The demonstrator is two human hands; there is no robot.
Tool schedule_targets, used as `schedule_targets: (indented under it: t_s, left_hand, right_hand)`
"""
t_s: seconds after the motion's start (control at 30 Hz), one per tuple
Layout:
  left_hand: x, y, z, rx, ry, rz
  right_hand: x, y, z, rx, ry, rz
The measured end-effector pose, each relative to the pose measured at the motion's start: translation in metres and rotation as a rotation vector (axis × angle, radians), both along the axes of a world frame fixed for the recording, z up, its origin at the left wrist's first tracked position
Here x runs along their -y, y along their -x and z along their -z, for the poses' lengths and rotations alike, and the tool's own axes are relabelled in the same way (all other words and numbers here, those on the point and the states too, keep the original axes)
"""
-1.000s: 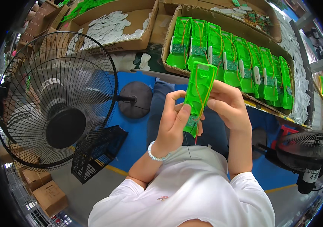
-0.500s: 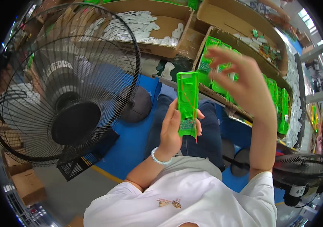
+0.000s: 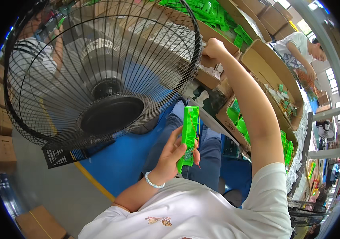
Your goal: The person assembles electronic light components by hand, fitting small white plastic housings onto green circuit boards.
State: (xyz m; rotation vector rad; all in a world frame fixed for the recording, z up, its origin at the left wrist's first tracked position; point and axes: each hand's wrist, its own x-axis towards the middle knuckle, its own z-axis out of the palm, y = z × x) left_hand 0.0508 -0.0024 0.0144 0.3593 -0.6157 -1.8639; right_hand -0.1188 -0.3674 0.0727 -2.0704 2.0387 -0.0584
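My left hand [image 3: 170,156] is closed around a long green plastic shell [image 3: 190,125], held upright and tilted so that its edge shows. A thin wire runs along its open inside, and a small circuit board [image 3: 187,154] sits near its lower end. My right arm stretches far forward, and my right hand [image 3: 214,48] is at the cardboard box [image 3: 208,77] that holds white plastic pieces. Its fingers curl down over the box; whatever they hold, if anything, is hidden.
A large black fan [image 3: 110,115] stands close on the left. Green shells [image 3: 237,115] fill a box under my right arm. Another box [image 3: 269,71] holds circuit boards with wires. Further green parts [image 3: 202,12] lie at the back. A person [image 3: 301,49] works at far right.
My right hand has gone from above the box of green shells forward to the box of white pieces. The shell in my left hand has turned edge-on. The view has swung.
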Motion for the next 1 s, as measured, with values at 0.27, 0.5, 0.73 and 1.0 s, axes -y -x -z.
schedule_targets:
  t_s: [0.27, 0.5, 0.73, 1.0]
  left_hand:
    - [0.007, 0.009, -0.009, -0.083, -0.027, 0.031]
    - [0.035, 0.029, -0.042, -0.082, 0.057, -0.002]
    - [0.034, 0.044, -0.062, -0.061, 0.049, -0.031]
    - [0.018, 0.081, -0.048, 0.143, 0.06, -0.016]
  right_hand:
    - [-0.069, 0.026, -0.047, 0.607, 0.159, -0.029]
    - [-0.197, 0.062, -0.11, 1.025, 0.295, -0.061]
    - [-0.361, 0.045, -0.084, 1.1, 0.412, 0.087]
    - [-0.405, 0.024, -0.024, 0.588, 0.771, 0.149]
